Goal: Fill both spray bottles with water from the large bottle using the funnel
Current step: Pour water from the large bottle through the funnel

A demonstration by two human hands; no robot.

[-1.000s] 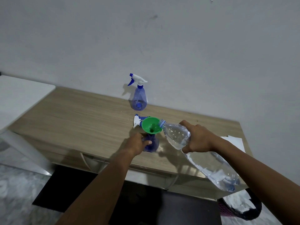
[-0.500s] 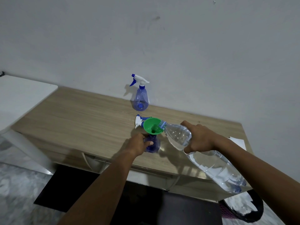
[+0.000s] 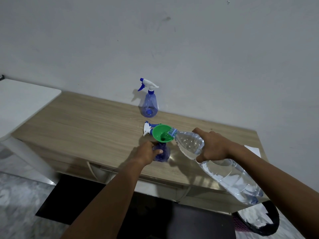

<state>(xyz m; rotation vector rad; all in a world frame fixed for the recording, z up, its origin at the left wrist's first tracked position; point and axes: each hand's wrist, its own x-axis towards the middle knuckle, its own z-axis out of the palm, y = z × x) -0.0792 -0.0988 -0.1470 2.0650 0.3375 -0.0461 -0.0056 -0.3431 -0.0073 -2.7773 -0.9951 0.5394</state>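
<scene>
My left hand grips a blue spray bottle that stands on the wooden table with its head off. A green funnel sits in its neck. My right hand holds the large clear water bottle tilted down, its mouth resting on the funnel's rim. The loose white and blue spray head lies just behind the funnel. A second blue spray bottle, with its head on, stands upright near the wall.
A white table adjoins the wooden one at the left. A sheet of paper lies on the table's right end. A dark basket stands on the floor at the lower right.
The large bottle's base has risen a little and its mouth has moved further over the funnel's rim. My left hand keeps its hold on the spray bottle.
</scene>
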